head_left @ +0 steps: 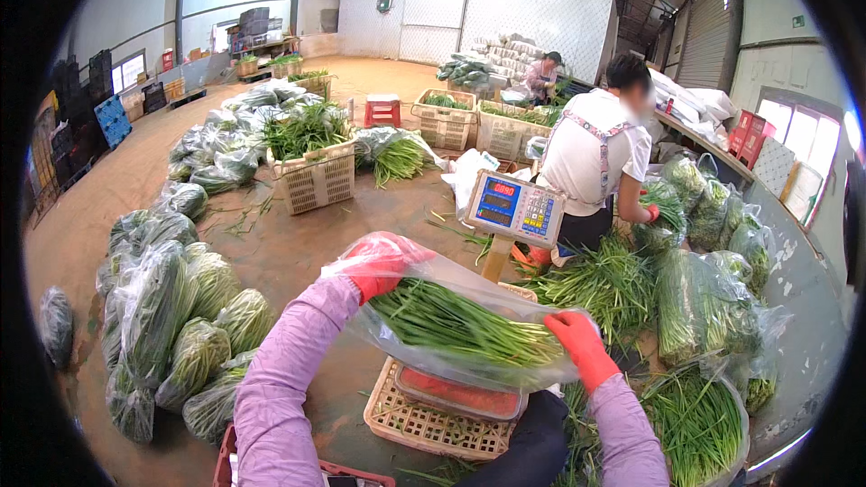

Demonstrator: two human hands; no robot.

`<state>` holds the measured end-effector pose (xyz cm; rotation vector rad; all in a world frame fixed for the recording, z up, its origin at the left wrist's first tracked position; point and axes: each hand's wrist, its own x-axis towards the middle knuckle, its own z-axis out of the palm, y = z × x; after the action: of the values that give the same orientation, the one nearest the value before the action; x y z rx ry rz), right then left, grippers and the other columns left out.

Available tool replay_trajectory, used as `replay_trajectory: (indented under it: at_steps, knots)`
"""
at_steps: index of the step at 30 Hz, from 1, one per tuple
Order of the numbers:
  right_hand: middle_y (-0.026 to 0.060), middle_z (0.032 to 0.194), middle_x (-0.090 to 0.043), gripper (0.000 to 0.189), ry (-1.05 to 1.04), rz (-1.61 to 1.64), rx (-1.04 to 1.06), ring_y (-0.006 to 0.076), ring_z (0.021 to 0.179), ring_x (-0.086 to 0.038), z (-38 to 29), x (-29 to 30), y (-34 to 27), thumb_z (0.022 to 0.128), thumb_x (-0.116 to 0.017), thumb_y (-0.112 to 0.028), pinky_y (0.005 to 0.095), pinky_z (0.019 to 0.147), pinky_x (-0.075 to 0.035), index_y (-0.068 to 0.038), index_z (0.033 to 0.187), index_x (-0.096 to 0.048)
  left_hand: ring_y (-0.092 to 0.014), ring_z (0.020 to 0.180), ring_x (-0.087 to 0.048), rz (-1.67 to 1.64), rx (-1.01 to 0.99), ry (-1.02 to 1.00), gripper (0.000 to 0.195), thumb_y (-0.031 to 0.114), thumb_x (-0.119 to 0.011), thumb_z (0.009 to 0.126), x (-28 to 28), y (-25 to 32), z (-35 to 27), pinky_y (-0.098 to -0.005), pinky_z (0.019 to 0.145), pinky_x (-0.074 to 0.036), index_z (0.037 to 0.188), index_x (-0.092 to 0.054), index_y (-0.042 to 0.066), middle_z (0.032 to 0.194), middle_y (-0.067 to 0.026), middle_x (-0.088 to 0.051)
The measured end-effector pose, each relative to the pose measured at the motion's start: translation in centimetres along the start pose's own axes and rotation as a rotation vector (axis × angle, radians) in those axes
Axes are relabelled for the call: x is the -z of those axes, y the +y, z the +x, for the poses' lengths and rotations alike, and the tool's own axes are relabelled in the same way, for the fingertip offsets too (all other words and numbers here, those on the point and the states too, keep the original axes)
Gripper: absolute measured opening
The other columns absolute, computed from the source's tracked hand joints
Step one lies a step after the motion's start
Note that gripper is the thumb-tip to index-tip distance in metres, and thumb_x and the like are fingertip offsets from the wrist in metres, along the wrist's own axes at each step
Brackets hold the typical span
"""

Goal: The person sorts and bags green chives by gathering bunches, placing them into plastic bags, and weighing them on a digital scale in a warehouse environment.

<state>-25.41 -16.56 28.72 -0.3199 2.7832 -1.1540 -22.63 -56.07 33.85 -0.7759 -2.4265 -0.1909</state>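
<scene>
A clear plastic bag [440, 284] with a bundle of green garlic chives [467, 325] in it is stretched between my two hands. My left hand [382, 264], in a red glove, grips the bag at its left end, and the film lies partly over the glove. At the right end, beside the pale stalk ends, my right hand [580, 345] pinches the plastic, also gloved in red. Below the bag sits a weighing scale's pan [460, 398] on an upturned cream plastic crate [433, 429]. The scale's lit display head [515, 207] stands on a post behind the bag.
Filled bags of greens [159, 304] lie on the floor at left, with more bags [703, 304] at right. Loose chives [602, 284] are heaped beside a co-worker [599, 142]. A crate of greens [314, 179] and a red stool [383, 111] stand ahead. Another person [541, 78] sits farther back.
</scene>
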Motion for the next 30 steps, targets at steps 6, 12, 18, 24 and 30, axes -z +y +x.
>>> replay_trajectory:
  at_steps: [6,12,18,24,30]
  knots:
    - [0.0167,0.084,-0.065,0.024,0.240,-0.682,0.044,0.0295,0.077,-0.063,-0.2,10.4,-3.3,0.080,-0.057,-0.024,0.0386,0.069,-0.049,-0.004,0.088,-0.067,-0.024,0.079,-0.065,0.279,0.244,-0.277,0.025,0.020,-0.055,0.078,6.9,1.2,5.1,-0.0363,0.068,-0.052,0.099,-0.067,0.023,0.090,-0.0046,-0.068]
    - [0.0156,0.088,-0.065,0.022,0.003,-0.775,0.308,0.0302,0.082,-0.062,-1.1,11.0,-6.9,0.076,-0.058,-0.019,0.0371,0.075,-0.049,-0.007,0.092,-0.068,-0.027,0.089,-0.062,0.215,0.223,-0.171,0.039,0.028,-0.064,0.072,9.2,1.5,1.0,-0.0388,0.076,-0.049,0.110,-0.062,0.017,0.095,-0.0109,-0.065]
    - [0.0082,0.106,-0.065,0.033,-0.256,0.112,0.247,0.0166,0.096,-0.060,-5.1,7.5,-5.4,0.079,-0.056,-0.004,0.0264,0.087,-0.045,-0.006,0.111,-0.062,-0.032,0.097,-0.058,0.057,0.302,-0.535,0.059,0.027,-0.070,0.064,5.6,4.9,-0.5,-0.0397,0.085,-0.045,0.119,-0.055,0.015,0.102,-0.0142,-0.063]
    - [0.0104,0.098,-0.066,0.020,0.369,0.679,0.413,0.0162,0.091,-0.062,-12.9,12.1,-9.1,0.084,-0.054,0.002,0.0275,0.082,-0.048,0.000,0.101,-0.064,-0.033,0.081,-0.061,0.101,0.299,-0.564,0.037,0.029,-0.062,0.072,7.2,7.7,-0.1,-0.0426,0.075,-0.048,0.105,-0.062,0.013,0.085,-0.0152,-0.065]
    - [0.0123,0.099,-0.066,0.018,0.804,0.443,0.319,0.0190,0.089,-0.063,-23.7,17.1,2.2,0.085,-0.055,-0.003,0.0295,0.081,-0.048,0.000,0.101,-0.062,-0.033,0.070,-0.062,-0.115,0.101,-0.599,0.023,0.029,-0.057,0.079,6.8,14.0,-0.1,-0.0436,0.065,-0.050,0.092,-0.066,0.013,0.074,-0.0120,-0.065]
